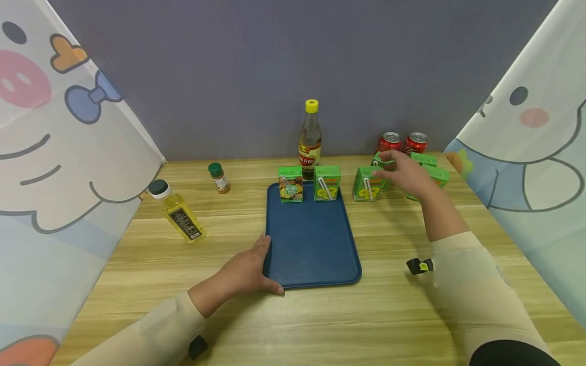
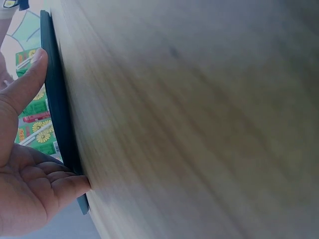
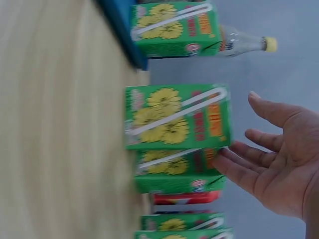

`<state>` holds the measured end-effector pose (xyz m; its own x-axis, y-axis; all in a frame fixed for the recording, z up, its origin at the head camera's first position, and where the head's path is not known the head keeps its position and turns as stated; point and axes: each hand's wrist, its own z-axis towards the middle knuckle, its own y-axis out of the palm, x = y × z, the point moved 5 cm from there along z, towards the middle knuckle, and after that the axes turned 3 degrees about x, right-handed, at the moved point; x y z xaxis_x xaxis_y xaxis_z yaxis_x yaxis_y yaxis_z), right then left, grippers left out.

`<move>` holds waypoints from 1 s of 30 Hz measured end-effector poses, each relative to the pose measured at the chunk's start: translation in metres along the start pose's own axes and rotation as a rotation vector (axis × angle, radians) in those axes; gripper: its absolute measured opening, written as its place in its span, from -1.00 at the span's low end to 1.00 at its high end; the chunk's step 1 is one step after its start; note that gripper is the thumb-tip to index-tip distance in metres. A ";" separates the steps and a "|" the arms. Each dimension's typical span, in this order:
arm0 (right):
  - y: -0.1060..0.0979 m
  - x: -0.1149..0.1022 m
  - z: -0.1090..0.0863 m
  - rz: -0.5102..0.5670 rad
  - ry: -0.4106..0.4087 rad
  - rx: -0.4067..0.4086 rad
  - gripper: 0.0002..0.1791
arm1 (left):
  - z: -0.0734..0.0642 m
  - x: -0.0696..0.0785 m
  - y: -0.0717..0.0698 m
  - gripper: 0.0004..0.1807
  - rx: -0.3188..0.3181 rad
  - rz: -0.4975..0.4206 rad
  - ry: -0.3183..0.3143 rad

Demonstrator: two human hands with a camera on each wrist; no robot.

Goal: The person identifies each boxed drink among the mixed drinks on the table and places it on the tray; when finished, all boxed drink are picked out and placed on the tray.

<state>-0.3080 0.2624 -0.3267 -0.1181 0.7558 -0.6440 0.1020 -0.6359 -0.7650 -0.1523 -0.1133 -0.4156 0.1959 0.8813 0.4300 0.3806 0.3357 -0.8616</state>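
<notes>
My left hand grips the near left corner of a dark blue tray, its thumb along the near edge and its fingers at the left side. My right hand hovers by a green drink carton with yellow flowers and a white straw. In the right wrist view, the fingers are spread at the top of that carton and another carton behind it; whether they touch is unclear. Two more cartons, one picturing brown food and one with flowers, stand at the tray's far end.
A yellow-capped sauce bottle stands behind the tray. Red cans and more green cartons are at the back right. A green-capped spice jar and an oil bottle stand left. A grey wall closes off the back.
</notes>
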 end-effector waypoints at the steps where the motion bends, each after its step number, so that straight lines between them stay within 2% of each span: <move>1: 0.004 0.005 0.001 0.004 0.005 -0.015 -0.14 | 0.000 0.000 0.000 0.46 0.000 -0.001 0.000; 6: 0.017 0.019 0.006 0.028 0.013 -0.030 -0.12 | 0.000 -0.001 0.000 0.45 0.002 -0.003 0.004; 12: 0.022 0.023 0.007 -0.097 0.020 -0.044 -0.16 | -0.001 -0.002 0.002 0.45 0.002 -0.010 0.006; 15: 0.024 0.025 0.006 -0.088 0.038 -0.050 -0.13 | -0.001 -0.002 0.002 0.45 0.000 -0.012 0.007; 22: 0.024 0.029 0.001 0.053 0.069 0.028 -0.13 | 0.000 -0.001 0.002 0.45 0.004 -0.006 0.010; 30: 0.013 0.014 -0.007 0.045 0.038 0.117 -0.15 | 0.001 -0.002 0.002 0.46 0.007 -0.001 0.009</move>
<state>-0.3013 0.2655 -0.3453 -0.0781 0.7298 -0.6792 -0.0099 -0.6819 -0.7314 -0.1523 -0.1137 -0.4183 0.2032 0.8780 0.4335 0.3747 0.3393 -0.8628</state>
